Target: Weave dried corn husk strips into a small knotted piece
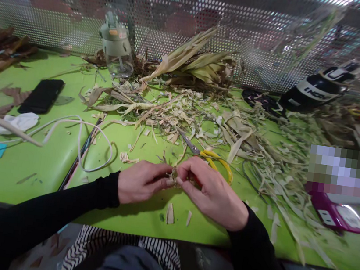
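Note:
My left hand [142, 181] and my right hand [210, 192] meet above the green table near its front edge. Between their fingertips is a small piece of dried corn husk [173, 176], pinched from both sides; its exact shape is too small to make out. Scissors with yellow handles [213, 156] lie just beyond my right hand, blades pointing away to the left. A bit of orange-red shows beneath the right fingers, mostly hidden. Small husk scraps [170, 213] lie on the table just in front of my hands.
Shredded husks [176, 112] spread across the table, with a bundle of whole husks [189, 63] against the perforated metal screen. A clear bottle [117, 45], black bottle [316, 91], phone [42, 96], white cable [80, 139] and purple package [336, 211] stand or lie around.

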Demonstrator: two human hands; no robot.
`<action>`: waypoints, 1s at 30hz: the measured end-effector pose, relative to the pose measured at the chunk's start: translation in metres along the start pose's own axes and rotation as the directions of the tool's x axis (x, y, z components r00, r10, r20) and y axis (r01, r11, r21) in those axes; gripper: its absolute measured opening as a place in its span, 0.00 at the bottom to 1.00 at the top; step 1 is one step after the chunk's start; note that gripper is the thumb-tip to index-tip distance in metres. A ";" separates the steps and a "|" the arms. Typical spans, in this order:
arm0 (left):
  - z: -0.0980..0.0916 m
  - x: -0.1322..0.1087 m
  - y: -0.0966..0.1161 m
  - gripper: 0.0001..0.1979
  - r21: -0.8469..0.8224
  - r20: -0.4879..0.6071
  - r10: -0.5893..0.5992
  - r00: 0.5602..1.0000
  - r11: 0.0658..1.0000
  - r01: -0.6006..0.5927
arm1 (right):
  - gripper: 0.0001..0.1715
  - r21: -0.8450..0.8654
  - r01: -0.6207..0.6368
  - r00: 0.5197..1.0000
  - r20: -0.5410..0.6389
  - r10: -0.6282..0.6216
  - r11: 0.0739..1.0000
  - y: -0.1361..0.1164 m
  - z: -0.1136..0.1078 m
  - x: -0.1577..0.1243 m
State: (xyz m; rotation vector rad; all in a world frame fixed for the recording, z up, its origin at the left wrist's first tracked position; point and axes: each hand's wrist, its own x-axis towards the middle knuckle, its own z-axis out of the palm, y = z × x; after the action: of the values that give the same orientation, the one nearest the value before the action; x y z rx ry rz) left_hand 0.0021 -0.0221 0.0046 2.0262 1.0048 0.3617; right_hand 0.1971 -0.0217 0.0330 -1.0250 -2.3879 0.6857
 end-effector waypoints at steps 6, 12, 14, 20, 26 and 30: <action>0.002 -0.001 -0.001 0.17 -0.148 0.056 0.053 0.997 0.988 -0.044 | 0.06 0.125 -0.049 0.999 0.019 0.047 0.991 0.004 -0.004 -0.004; 0.002 0.001 -0.006 0.13 -0.313 -0.006 0.006 1.000 0.950 -0.007 | 0.06 0.106 -0.092 0.986 -0.130 0.105 0.990 0.005 0.008 -0.002; 0.003 0.001 -0.006 0.13 -0.333 -0.031 -0.012 0.999 0.943 0.001 | 0.08 0.108 -0.116 0.978 -0.159 0.132 0.987 0.004 0.011 0.000; 0.007 -0.001 -0.006 0.14 -0.272 -0.082 -0.054 0.995 0.962 0.029 | 0.08 0.165 -0.123 0.971 -0.182 0.153 0.979 0.002 0.015 0.000; 0.008 -0.002 -0.001 0.13 -0.260 -0.055 -0.062 0.997 0.965 0.045 | 0.06 0.121 -0.026 0.995 -0.093 0.037 0.992 0.006 0.010 -0.001; 0.009 -0.002 -0.002 0.15 -0.302 -0.054 -0.056 0.997 0.953 0.037 | 0.07 0.096 0.032 0.999 -0.033 -0.029 0.995 0.006 0.004 -0.001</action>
State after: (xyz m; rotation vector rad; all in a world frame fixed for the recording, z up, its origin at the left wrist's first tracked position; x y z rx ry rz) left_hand 0.0051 -0.0276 -0.0024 1.7234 0.9692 0.5225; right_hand 0.1988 -0.0197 0.0265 -0.9498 -2.3146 0.7609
